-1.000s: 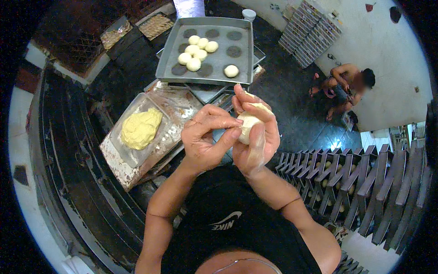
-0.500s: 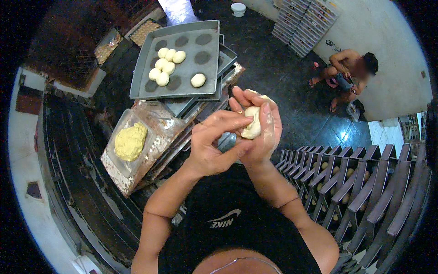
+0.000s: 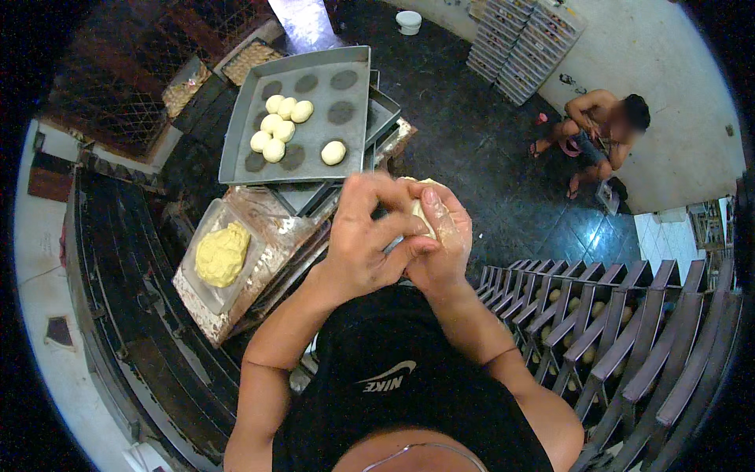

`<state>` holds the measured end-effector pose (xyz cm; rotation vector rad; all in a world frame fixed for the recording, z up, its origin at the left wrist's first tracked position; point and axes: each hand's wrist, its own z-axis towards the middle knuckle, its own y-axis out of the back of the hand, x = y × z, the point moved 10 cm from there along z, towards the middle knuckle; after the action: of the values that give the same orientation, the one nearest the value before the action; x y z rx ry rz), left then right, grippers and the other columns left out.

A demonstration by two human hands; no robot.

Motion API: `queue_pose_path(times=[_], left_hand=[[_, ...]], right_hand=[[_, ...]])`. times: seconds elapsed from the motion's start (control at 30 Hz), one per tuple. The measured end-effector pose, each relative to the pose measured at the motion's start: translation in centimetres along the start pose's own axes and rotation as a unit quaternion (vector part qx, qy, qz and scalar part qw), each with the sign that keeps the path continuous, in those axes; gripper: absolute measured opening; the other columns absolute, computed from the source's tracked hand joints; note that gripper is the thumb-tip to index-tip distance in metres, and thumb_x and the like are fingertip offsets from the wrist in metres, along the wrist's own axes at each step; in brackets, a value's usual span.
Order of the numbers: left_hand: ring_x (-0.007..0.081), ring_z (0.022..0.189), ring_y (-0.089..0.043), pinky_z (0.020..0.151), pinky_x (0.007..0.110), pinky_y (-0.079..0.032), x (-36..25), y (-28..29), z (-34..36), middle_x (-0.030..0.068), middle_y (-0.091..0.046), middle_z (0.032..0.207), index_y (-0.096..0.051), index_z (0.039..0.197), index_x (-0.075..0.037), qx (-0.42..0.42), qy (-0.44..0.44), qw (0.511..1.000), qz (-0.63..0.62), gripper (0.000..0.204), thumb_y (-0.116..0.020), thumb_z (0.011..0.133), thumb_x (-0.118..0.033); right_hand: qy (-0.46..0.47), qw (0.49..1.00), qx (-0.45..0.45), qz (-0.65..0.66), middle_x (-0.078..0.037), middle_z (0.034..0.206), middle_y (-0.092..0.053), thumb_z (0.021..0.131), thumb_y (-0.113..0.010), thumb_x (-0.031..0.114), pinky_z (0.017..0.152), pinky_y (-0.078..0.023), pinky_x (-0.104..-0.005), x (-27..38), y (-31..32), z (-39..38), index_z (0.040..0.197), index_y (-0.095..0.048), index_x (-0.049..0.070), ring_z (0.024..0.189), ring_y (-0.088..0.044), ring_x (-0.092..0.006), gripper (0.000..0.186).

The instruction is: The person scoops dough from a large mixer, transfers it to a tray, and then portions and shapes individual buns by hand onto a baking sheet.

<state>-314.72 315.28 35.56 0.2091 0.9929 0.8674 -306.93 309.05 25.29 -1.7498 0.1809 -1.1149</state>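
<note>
My left hand point(image 3: 366, 236) is curled over a piece of pale dough point(image 3: 421, 216), its thumb and a finger pressing in from the left. My right hand point(image 3: 444, 240), smeared with dough, cups the same piece, which is mostly hidden between the fingers. Beyond my hands, a large grey metal pan point(image 3: 314, 173) holds several round pale dough balls point(image 3: 275, 124), one apart at the right point(image 3: 333, 153). At the left, a lump of yellow dough point(image 3: 222, 256) sits in a translucent container point(image 3: 236, 291) on a worn, flour-spotted surface point(image 3: 194, 295).
A rack point(image 3: 661, 346) with dough balls stands at the lower right. Dark metal shelving or rails point(image 3: 134, 315) run along the left. A seated person point(image 3: 590, 134) is near the right wall, beside stacked trays point(image 3: 519, 47). A white bucket point(image 3: 408, 22) stands on the floor at the back.
My hands have shifted slightly downward and closed further over the dough, hiding more of it. The pan and container appear further left and lower in the view than a second ago.
</note>
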Motion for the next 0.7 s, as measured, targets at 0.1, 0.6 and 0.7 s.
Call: queue_pose_path(times=[0.1,0.6,0.7], left_hand=[[0.0419,0.149,-0.031,0.116,0.054,-0.032,3.2,-0.8,1.8,0.0227,-0.026,0.162,-0.061,0.133,-0.013,-0.041,0.104,0.981,-0.160,0.066,-0.088,0.075,-0.028],[0.0342,0.148,-0.032,0.117,0.048,-0.033,14.8,-4.4,-3.5,0.0158,-0.030,0.160,-0.037,0.152,-0.009,-0.068,0.326,0.840,-0.428,0.083,-0.083,0.083,-0.021],[0.0306,0.142,-0.041,0.111,0.045,-0.039,19.1,-1.0,-5.5,0.0149,-0.040,0.154,-0.042,0.148,-0.008,-0.176,0.383,0.777,-0.468,0.071,-0.078,0.087,-0.013]], right_hand=[[0.082,0.996,0.042,0.013,-0.022,0.115,-0.069,0.104,-0.055,0.020,0.092,-0.059,-0.0442,1.2,-0.5,0.0,0.111,-0.063,-0.004,0.109,-0.069,-0.0337,0.026],[-0.053,0.992,0.071,0.087,-0.019,0.109,-0.069,0.104,-0.056,0.027,0.094,-0.052,-0.0407,-4.2,1.1,5.3,0.106,-0.063,-0.005,0.103,-0.067,-0.0292,0.033],[-0.077,0.995,0.029,0.062,-0.021,0.112,-0.069,0.103,-0.056,0.024,0.098,-0.053,-0.0445,-8.2,2.5,7.3,0.108,-0.063,-0.006,0.106,-0.068,-0.0321,0.032]])
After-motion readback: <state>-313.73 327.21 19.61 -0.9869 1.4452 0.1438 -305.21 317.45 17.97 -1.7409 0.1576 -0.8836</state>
